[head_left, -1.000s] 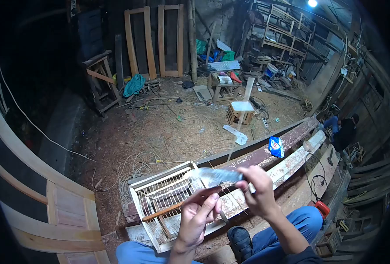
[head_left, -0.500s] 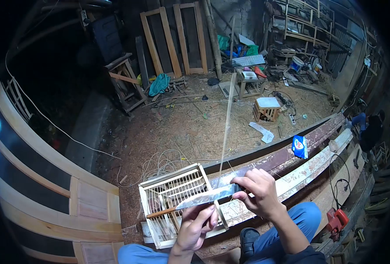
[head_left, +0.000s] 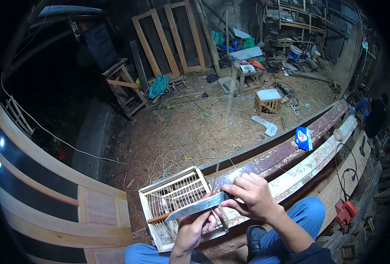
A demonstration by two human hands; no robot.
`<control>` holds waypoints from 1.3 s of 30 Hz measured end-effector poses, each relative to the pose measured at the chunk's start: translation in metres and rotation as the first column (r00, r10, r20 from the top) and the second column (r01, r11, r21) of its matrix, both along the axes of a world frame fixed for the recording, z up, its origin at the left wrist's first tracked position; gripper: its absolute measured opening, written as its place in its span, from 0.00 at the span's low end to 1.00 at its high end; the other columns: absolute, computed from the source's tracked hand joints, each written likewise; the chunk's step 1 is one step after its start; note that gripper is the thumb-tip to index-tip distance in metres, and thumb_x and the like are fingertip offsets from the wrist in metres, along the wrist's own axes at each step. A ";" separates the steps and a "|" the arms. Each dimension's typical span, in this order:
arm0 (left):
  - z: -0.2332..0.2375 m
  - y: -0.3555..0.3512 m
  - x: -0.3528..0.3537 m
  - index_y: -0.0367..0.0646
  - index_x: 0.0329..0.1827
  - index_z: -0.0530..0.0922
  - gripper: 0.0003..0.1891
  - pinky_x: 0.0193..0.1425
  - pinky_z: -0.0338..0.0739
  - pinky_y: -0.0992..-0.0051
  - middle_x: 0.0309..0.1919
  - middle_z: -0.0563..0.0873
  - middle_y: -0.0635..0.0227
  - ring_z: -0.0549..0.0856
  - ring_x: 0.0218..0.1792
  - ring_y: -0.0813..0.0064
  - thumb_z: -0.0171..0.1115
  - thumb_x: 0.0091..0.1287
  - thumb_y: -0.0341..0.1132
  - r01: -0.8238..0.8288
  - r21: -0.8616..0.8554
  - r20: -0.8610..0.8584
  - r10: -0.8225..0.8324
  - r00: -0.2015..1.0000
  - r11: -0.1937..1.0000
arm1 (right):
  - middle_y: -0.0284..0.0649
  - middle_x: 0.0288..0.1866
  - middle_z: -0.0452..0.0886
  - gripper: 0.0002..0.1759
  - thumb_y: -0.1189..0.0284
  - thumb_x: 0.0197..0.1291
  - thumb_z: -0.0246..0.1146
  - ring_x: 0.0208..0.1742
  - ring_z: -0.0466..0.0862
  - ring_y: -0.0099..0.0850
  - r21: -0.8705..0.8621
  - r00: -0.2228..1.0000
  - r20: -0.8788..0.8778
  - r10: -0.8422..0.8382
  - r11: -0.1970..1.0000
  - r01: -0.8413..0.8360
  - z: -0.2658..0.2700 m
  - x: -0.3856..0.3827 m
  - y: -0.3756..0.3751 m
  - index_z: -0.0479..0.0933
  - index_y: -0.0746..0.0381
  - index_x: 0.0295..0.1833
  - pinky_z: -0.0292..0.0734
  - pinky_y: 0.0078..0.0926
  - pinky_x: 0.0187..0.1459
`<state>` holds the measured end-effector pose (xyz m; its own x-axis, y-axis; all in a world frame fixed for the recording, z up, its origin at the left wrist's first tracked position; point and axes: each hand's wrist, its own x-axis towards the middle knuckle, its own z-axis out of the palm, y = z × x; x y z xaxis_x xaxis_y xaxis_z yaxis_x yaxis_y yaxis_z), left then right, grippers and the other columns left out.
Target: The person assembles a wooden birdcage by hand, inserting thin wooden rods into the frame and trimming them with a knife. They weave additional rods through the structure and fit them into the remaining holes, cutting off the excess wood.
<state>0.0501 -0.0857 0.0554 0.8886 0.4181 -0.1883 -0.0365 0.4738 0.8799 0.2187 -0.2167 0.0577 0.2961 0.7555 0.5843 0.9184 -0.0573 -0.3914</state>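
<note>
My right hand is closed on the dark handle of a knife, whose broad blade points left. Under the blade, my left hand pinches a thin, pale strip that stands up blurred in front of me. A wooden cage with thin bars sits just beyond and below my hands, with a brown bar on its near left side.
Long planks run to the upper right, bearing a blue packet. A red power tool lies at the right. Wooden door panels stand at the left. A person is at the far right.
The knife blade has moved slightly left and down along the strip, with my right hand shifting left. The view has turned a little.
</note>
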 end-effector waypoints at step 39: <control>-0.013 0.000 0.006 0.38 0.80 0.69 0.23 0.24 0.60 0.88 0.33 0.80 0.64 0.65 0.20 0.88 0.51 0.83 0.26 0.099 -0.145 0.042 -0.093 0.995 0.985 | 0.34 0.30 0.74 0.22 0.51 0.60 0.74 0.31 0.77 0.34 0.029 0.998 0.063 -0.003 1.000 0.001 -0.007 0.004 -0.010 0.86 0.56 0.49 0.70 0.33 0.33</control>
<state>0.0560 -0.0860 0.0422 0.9304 0.3007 -0.2094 -0.0140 0.6001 0.7998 0.2231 -0.2268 0.0504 0.2595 0.7375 0.6235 0.9411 -0.0483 -0.3346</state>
